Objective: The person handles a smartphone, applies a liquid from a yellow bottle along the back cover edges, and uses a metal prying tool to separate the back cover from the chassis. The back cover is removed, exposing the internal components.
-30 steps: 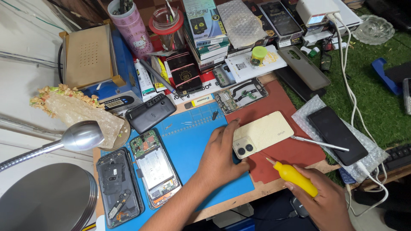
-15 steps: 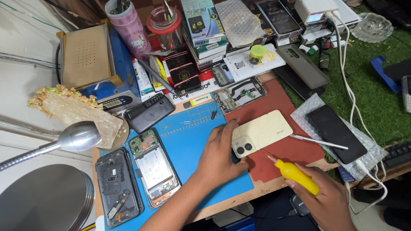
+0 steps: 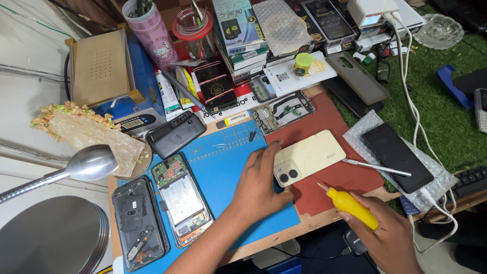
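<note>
Cream phone (image 3: 309,157) lies back-up on the red mat (image 3: 350,177), unmoved. Left hand (image 3: 261,187) stays pressed flat on its camera end — fingers open. Right hand (image 3: 388,236) grips the yellow screwdriver (image 3: 350,204), tip now nearer the phone's edge.

Cream phone (image 3: 310,156) face down on red mat, yellow-handled screwdriver (image 3: 349,204) angled beside it
</note>
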